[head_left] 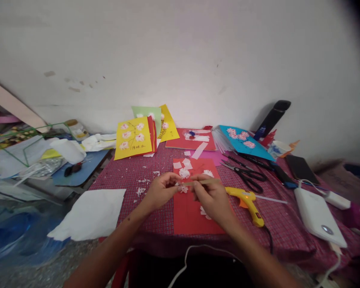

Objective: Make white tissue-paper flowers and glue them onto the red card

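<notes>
Over a red sheet of paper (186,220), my two hands meet with the fingertips close together. My right hand (208,196) is closed in a pinch on a thin pale stick (190,184), which points toward the left hand. The fingers of my left hand (163,189) are curled and pinched near the stick's tip; what they hold is too small to make out. White and pinkish crumpled paper flowers (184,173) lie on the red sheet, partly hidden by the hands. Small white paper pieces (186,163) rest at its upper left corner.
A yellow glue gun (247,200) and black scissors (249,174) lie right of the sheet. Farther right is a white power bank (319,216) with cables. Flower cards in yellow (132,148) and blue (249,140) stand behind. White tissue (93,212) and paper scraps (141,191) lie left.
</notes>
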The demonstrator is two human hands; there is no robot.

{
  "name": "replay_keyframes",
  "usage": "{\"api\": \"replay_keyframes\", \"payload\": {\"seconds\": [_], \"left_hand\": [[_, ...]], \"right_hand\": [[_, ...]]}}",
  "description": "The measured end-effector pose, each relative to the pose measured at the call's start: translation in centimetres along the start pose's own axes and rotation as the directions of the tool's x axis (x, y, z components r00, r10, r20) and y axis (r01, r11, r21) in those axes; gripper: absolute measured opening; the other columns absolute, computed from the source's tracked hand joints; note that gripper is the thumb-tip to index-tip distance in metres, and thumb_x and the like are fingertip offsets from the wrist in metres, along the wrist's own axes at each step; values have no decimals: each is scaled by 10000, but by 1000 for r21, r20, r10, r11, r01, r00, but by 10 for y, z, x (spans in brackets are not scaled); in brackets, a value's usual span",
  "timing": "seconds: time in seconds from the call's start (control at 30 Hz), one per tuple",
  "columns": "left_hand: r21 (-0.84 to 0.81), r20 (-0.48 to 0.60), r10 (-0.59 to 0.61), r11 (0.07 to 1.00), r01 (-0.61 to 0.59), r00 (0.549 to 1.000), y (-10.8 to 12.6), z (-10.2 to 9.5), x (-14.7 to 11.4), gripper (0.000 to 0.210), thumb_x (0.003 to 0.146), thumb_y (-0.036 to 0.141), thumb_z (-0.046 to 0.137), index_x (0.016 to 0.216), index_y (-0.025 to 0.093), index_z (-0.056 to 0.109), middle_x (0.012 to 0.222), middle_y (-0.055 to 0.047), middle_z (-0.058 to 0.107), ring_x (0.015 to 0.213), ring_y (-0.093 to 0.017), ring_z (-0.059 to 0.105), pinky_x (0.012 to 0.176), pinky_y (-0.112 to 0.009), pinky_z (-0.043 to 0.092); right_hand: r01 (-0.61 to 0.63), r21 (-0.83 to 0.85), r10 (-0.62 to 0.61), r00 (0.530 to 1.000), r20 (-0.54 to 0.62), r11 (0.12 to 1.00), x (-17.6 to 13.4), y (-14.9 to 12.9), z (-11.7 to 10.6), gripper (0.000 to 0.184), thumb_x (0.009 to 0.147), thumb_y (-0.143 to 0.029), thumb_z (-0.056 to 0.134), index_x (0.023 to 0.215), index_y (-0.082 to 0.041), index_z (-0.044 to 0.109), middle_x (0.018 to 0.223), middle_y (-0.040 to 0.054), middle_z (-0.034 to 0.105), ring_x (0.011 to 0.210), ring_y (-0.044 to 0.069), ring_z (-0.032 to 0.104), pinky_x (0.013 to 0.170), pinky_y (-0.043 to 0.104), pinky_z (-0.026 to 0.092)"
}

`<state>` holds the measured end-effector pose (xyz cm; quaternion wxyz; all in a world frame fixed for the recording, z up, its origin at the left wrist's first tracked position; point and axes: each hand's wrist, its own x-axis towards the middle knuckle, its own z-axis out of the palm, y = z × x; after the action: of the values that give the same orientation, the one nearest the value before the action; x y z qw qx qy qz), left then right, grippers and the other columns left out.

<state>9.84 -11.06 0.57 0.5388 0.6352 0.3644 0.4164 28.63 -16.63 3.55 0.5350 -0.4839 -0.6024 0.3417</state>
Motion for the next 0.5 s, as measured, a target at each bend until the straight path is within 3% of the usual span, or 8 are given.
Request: {"api": "replay_keyframes", "payload": {"seconds": [0.1, 0.17, 0.27, 0.37, 0.5], "left_hand": [[73, -48, 38, 997, -34, 998, 2, -11, 0, 207, 820, 282, 739, 973, 169, 660, 851, -17, 697, 758, -133, 639, 694, -251, 490], [79, -81, 36, 996, -29, 996, 3, -18, 0, 205, 817, 287, 740, 966, 169, 662, 882, -26, 707, 782, -139, 647, 710, -258, 494], [55, -92, 20, 998, -15, 996, 2, -22, 1, 189, 816, 248, 713, 980, 169, 661, 918, -41, 721, 831, -157, 672, 753, -278, 512], [-3, -54, 10, 1000, -11, 998, -3, -22, 7, 216, 793, 152, 658, 1008, 167, 663, 995, -70, 729, 913, -177, 688, 815, -310, 530], [-110, -24, -72, 992, 69, 997, -15, -19, 17, 302, 739, 67, 587, 1017, 165, 655, 965, -65, 712, 840, -160, 682, 790, -315, 545]], "right_hand": [[-85, 90, 71, 986, 149, 992, 23, -10, 4, 179, 913, -329, 592, 916, -178, 687, 723, 7, 667, 501, 113, 603, 479, 231, 484], [-118, 88, 93, 965, 243, 989, 35, -12, 5, 191, 899, -361, 608, 891, -182, 673, 736, 9, 670, 512, 118, 612, 489, 239, 496], [6, -105, 24, 960, 280, 994, 49, -13, 6, 221, 915, -367, 599, 804, -189, 668, 769, 25, 693, 558, 124, 628, 527, 242, 482], [209, -366, -109, 955, 276, 907, 62, -11, 10, 240, 926, -318, 589, 733, -194, 658, 666, 10, 662, 575, 134, 600, 547, 245, 414], [248, -505, -98, 947, 305, 826, 77, -3, 18, 215, 927, -247, 552, 749, -190, 658, 664, 9, 663, 589, 137, 588, 558, 244, 374]]}}
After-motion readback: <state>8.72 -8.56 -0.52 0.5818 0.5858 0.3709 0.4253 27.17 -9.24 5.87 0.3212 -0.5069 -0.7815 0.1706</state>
